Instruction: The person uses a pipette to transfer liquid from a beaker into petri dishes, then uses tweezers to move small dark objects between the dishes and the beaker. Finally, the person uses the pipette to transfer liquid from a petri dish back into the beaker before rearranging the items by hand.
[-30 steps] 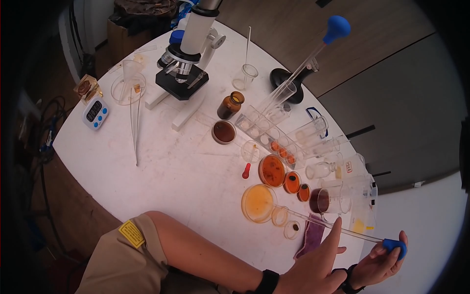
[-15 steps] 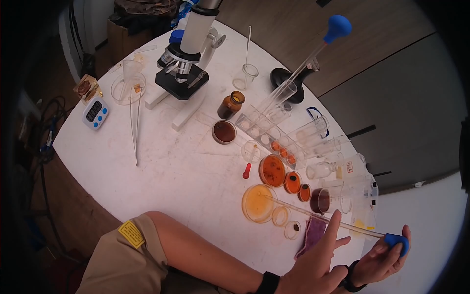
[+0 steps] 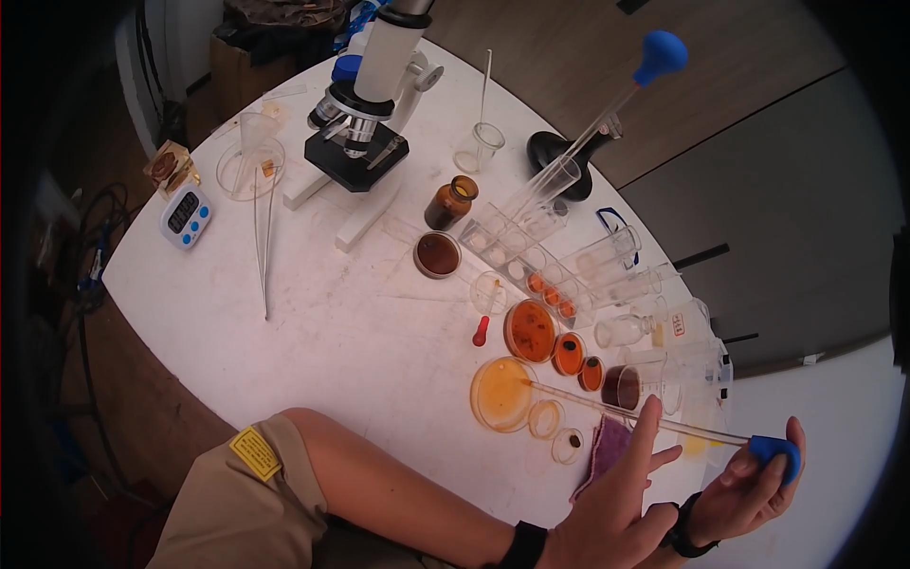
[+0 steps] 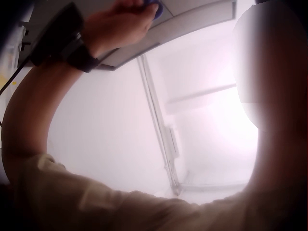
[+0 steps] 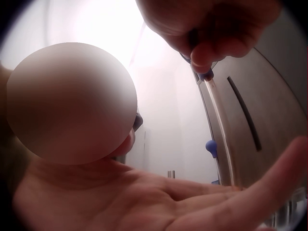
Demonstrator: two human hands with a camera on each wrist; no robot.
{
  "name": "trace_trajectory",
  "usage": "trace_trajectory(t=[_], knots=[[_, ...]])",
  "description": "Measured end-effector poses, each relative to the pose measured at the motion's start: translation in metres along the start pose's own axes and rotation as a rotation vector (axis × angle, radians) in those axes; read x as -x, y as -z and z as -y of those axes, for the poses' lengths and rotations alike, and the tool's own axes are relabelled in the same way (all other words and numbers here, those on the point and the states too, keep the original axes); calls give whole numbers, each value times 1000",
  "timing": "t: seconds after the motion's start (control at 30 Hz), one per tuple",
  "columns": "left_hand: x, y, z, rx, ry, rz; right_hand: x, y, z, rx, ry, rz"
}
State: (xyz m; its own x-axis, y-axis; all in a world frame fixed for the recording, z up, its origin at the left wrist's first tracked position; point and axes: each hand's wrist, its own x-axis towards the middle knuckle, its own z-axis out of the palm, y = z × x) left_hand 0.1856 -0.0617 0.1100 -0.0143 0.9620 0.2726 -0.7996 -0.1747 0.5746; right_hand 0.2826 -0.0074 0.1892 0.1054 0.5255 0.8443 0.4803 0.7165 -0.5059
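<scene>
A long clear pipette [image 3: 592, 402] slants across the right side of the head view, its lower end over the right part of a dish of yellow liquid [image 3: 500, 396]. My right hand [image 3: 744, 503] grips its blue bulb [image 3: 774, 459]; in the right wrist view that hand [image 5: 216, 33] hangs above the pipette [image 5: 222, 122]. My left hand [image 3: 616, 507] is held beside the pipette, index finger extended and overlapping it in the head view; contact cannot be told. The left palm [image 5: 120, 197] spreads low in the right wrist view, holding nothing visible.
Dishes of orange liquid [image 3: 530, 331], a test tube rack [image 3: 526, 261] and a beaker of dark liquid [image 3: 623, 387] stand near the pipette. Farther off are a brown bottle [image 3: 450, 204], a microscope [image 3: 356, 156], tweezers [image 3: 265, 256] and a timer [image 3: 185, 215]. A purple cloth [image 3: 607, 450] lies near my left hand.
My right hand and the blue bulb have moved right and slightly up. The pipette's lower end has shifted over the yellow dish, then back toward its right side. My left hand stays nearly in place.
</scene>
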Motion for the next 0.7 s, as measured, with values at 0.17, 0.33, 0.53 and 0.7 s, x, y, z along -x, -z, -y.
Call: trace_trajectory(t=[0.17, 0.33, 0.53, 0.7], knots=[[0, 1, -6, 10, 36, -10, -1, -4, 1, 5, -1, 24], [-1, 0, -6, 52, 3, -34, 0, -8, 0, 22, -35, 17], [-3, -1, 0, 93, -55, -45, -4, 0, -9, -32, -25, 47], [-4, -1, 0, 95, -67, -43, -6, 4, -13, -38, -47, 50]])
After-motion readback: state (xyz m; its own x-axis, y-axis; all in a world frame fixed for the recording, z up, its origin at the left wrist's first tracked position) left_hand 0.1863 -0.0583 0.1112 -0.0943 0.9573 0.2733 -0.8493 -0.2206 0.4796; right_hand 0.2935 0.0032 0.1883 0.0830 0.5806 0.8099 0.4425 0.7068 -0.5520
